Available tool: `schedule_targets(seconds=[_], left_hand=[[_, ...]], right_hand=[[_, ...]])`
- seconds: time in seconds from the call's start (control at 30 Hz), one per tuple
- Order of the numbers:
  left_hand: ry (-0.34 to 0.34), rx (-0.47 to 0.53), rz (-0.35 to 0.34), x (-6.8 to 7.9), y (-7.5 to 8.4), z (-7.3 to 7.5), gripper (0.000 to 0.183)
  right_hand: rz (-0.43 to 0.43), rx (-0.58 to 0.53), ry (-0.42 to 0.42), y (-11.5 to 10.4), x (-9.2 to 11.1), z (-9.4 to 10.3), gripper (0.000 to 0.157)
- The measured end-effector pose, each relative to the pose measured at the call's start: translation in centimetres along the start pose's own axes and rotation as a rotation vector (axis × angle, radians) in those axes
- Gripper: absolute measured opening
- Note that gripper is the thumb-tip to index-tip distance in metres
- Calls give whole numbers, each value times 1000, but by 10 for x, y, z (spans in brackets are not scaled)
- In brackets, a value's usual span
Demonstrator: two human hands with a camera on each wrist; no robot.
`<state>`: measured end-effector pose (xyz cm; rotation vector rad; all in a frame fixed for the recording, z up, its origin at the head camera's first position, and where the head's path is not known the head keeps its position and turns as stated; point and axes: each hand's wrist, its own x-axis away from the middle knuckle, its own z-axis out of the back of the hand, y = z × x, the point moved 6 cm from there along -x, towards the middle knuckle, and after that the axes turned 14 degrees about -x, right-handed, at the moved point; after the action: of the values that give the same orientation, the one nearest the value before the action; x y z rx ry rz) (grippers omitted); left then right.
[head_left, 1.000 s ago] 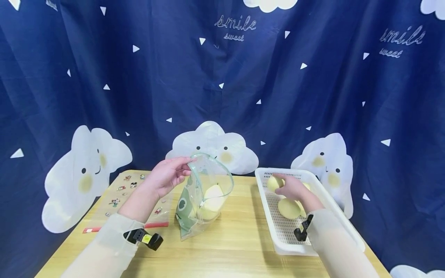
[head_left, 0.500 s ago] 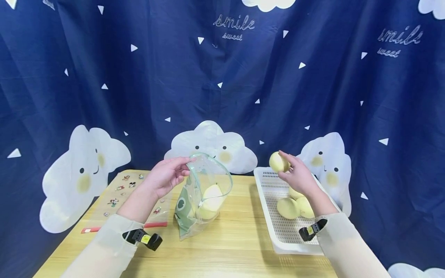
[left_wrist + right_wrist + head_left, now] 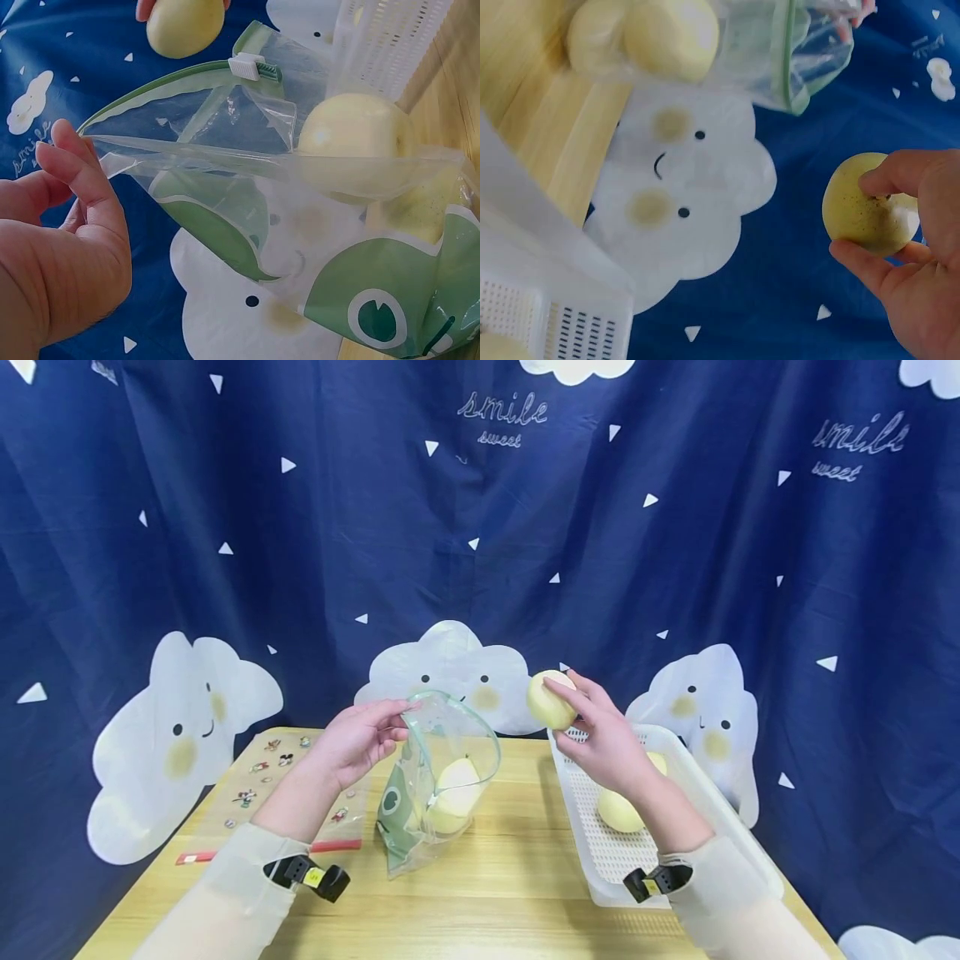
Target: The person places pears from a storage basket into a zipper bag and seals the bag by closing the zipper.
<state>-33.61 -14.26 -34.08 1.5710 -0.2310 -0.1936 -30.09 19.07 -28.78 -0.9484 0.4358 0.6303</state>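
My left hand point(image 3: 358, 742) pinches the upper edge of a clear zip bag point(image 3: 401, 817) with a green printed face, and the bag's mouth gapes. At least two round yellow pears point(image 3: 671, 37) sit inside it, one upon the other in the head view. A white slider point(image 3: 246, 67) shows on the green zip strip. To the right, my right hand point(image 3: 611, 747) holds another pale yellow pear point(image 3: 550, 702) between thumb and fingers. That pear is raised above the near-left corner of the white basket's far end, apart from the bag.
On the right of the wooden table point(image 3: 510, 877) stands a white perforated basket point(image 3: 600, 860) with pears point(image 3: 621, 812) in it, partly hidden by my right forearm. A flat bag point(image 3: 247, 797) with cartoon prints and a red strip lies at left. Behind hangs a blue curtain point(image 3: 390, 527).
My right hand has lifted a pear out of the basket and carried it leftward toward the bag. The left hand keeps its hold on the bag's edge.
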Motion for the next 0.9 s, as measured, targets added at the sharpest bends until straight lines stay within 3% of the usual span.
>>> schedule_targets(seconds=[0.17, 0.33, 0.7, 0.9], left_hand=[[-2, -2, 0, 1, 0, -1, 23], [3, -10, 2, 2, 2, -2, 28], [-6, -7, -6, 2, 5, -4, 21], [7, -19, 0, 2, 7, -2, 22]], right_hand=[[128, 95, -36, -23, 1, -14, 74], [181, 77, -84, -38, -1, -29, 73], [94, -85, -215, -48, -8, -77, 72], [38, -122, -262, -49, -10, -93, 70]])
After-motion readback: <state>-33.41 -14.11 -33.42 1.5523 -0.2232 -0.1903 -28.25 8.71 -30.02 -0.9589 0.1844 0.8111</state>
